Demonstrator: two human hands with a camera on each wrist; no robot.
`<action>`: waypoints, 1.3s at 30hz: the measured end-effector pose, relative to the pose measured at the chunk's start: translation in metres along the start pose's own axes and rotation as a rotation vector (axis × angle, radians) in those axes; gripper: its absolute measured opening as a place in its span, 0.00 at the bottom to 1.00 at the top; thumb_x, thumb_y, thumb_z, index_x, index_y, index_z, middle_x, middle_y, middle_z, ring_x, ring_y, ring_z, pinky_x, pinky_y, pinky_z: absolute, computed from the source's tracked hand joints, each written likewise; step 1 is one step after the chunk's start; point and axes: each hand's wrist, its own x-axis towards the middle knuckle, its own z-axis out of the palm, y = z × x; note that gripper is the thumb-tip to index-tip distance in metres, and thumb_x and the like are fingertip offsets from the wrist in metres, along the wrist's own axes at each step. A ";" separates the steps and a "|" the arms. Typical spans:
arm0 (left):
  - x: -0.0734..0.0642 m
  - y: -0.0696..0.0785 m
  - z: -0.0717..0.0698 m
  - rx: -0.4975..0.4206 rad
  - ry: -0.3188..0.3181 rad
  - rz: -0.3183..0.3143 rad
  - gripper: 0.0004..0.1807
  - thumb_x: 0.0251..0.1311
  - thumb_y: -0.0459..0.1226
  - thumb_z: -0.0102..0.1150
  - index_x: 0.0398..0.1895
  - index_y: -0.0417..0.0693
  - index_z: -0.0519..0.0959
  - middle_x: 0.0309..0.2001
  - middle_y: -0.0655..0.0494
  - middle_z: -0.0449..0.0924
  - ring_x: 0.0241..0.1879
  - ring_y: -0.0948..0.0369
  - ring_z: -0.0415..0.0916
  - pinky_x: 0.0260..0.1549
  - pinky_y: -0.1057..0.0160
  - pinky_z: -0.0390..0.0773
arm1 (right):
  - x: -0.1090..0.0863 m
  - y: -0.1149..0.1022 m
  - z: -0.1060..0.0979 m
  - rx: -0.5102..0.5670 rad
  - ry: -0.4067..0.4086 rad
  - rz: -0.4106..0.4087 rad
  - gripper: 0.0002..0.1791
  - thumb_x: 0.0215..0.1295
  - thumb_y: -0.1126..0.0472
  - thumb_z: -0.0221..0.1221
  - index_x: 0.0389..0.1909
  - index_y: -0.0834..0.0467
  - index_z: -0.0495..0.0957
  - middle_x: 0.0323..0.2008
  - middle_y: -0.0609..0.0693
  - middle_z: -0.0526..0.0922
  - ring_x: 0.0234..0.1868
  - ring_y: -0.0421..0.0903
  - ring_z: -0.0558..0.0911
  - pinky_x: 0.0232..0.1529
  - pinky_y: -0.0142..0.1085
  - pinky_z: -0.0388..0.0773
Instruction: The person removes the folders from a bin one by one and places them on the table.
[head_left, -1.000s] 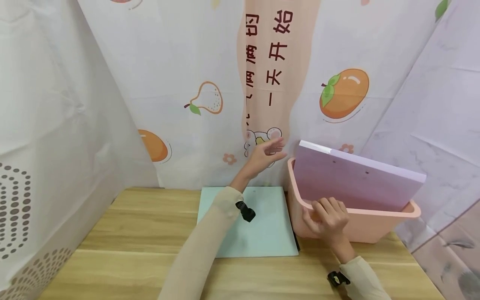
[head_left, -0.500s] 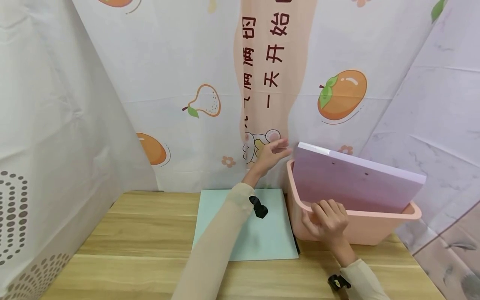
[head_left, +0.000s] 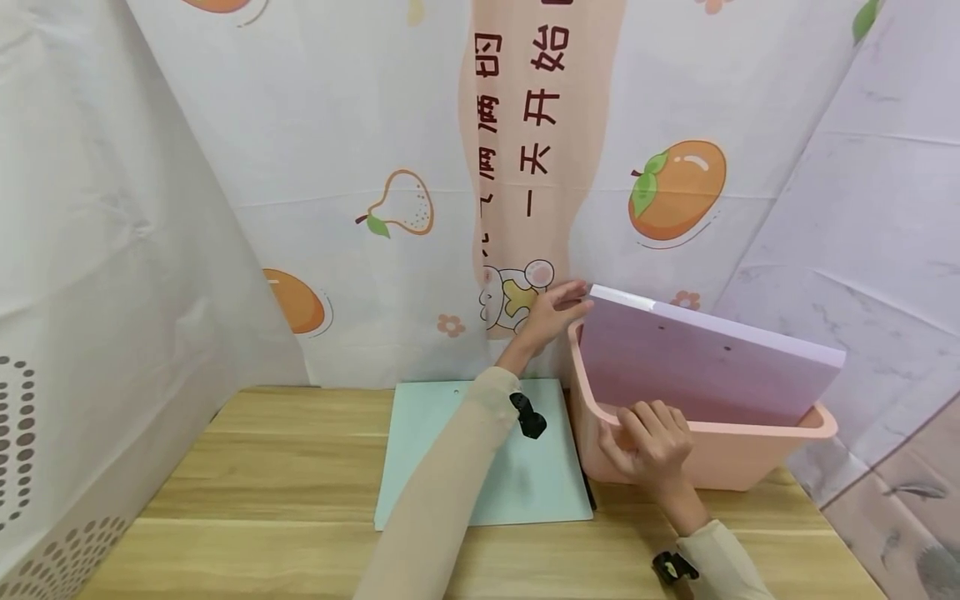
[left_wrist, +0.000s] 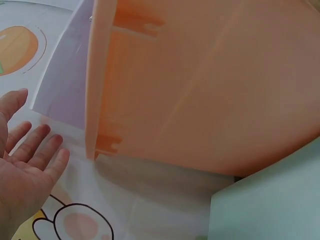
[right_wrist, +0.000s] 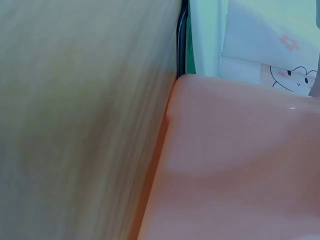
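A lilac file folder [head_left: 705, 358] stands tilted inside a pink plastic bin [head_left: 720, 458], its upper part rising above the rim. My left hand [head_left: 553, 315] reaches to the folder's upper left corner, fingers extended and thumb apart. In the left wrist view that hand [left_wrist: 30, 165] shows its spread fingers beside the lilac folder [left_wrist: 67, 75], with a gap between them. My right hand [head_left: 651, 442] grips the bin's front rim, fingers curled over it. The right wrist view shows only the bin's side [right_wrist: 235, 165], with the hand itself out of sight.
A mint-green folder [head_left: 517, 475] lies flat on the wooden table [head_left: 277, 475], left of the bin and under my left forearm. Behind the table hangs a fruit-printed curtain [head_left: 337, 108]. A white perforated panel [head_left: 15, 450] stands at far left.
My left hand has moved right, up to the lilac folder's corner. My right hand keeps its hold on the bin's rim. The head view has shifted slightly.
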 end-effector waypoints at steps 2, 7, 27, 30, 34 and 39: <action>0.000 0.000 0.002 -0.009 -0.005 -0.010 0.29 0.69 0.39 0.64 0.71 0.45 0.72 0.69 0.46 0.76 0.66 0.51 0.75 0.63 0.62 0.78 | -0.001 0.001 0.000 -0.001 -0.001 -0.002 0.24 0.61 0.54 0.59 0.10 0.63 0.72 0.11 0.55 0.69 0.13 0.53 0.63 0.16 0.41 0.53; 0.002 -0.002 0.007 -0.046 -0.028 -0.051 0.30 0.70 0.40 0.63 0.73 0.47 0.70 0.71 0.48 0.73 0.70 0.54 0.71 0.65 0.62 0.76 | -0.002 0.000 0.000 -0.001 -0.003 -0.005 0.24 0.61 0.54 0.59 0.10 0.63 0.72 0.11 0.55 0.69 0.13 0.53 0.63 0.16 0.41 0.54; -0.002 -0.004 -0.010 -0.029 -0.061 -0.024 0.24 0.63 0.35 0.70 0.63 0.45 0.81 0.59 0.49 0.85 0.55 0.61 0.83 0.53 0.68 0.81 | 0.004 -0.003 0.002 0.001 -0.002 0.016 0.24 0.61 0.54 0.59 0.10 0.64 0.72 0.12 0.55 0.69 0.13 0.53 0.64 0.17 0.43 0.55; -0.002 0.000 -0.015 0.011 -0.110 -0.041 0.23 0.63 0.35 0.70 0.62 0.44 0.82 0.57 0.48 0.85 0.51 0.63 0.82 0.51 0.69 0.80 | 0.004 -0.003 0.001 0.002 -0.007 0.018 0.24 0.61 0.54 0.59 0.10 0.64 0.72 0.12 0.55 0.70 0.13 0.54 0.64 0.17 0.43 0.56; -0.003 0.008 -0.021 0.038 -0.184 -0.083 0.22 0.64 0.34 0.68 0.61 0.41 0.82 0.58 0.45 0.85 0.51 0.61 0.82 0.52 0.68 0.80 | 0.004 -0.004 0.001 0.004 -0.008 0.020 0.24 0.61 0.54 0.59 0.10 0.64 0.72 0.12 0.56 0.70 0.13 0.54 0.64 0.17 0.43 0.56; -0.001 0.015 -0.023 0.083 -0.252 -0.108 0.21 0.67 0.34 0.66 0.62 0.38 0.79 0.60 0.42 0.83 0.57 0.55 0.82 0.55 0.66 0.80 | 0.004 -0.004 0.001 0.005 -0.005 0.017 0.24 0.61 0.54 0.59 0.10 0.64 0.72 0.12 0.56 0.70 0.13 0.54 0.64 0.17 0.43 0.56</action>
